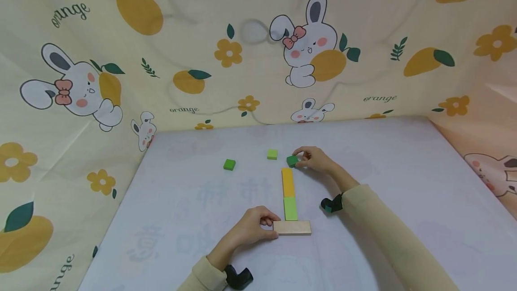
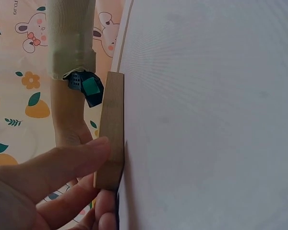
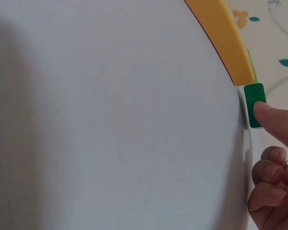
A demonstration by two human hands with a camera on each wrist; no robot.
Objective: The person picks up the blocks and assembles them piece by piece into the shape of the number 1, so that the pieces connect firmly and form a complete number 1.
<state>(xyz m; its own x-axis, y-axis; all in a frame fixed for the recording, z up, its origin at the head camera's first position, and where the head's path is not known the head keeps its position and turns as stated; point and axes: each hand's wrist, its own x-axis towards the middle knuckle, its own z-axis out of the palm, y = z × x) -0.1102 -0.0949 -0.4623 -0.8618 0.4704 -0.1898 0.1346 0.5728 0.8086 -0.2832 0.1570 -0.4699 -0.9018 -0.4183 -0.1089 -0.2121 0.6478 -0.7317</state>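
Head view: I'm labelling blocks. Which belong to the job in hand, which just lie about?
Apparently in the job:
wooden block, held by left hand
light-green block and yellow block, lined up
dark green block, held by right hand

Lying apart, perhaps spare:
leftmost green block
lime block, farthest

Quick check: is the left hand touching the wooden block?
Touching: the left wrist view shows the left hand with fingers directly against the wooden block, no gap.
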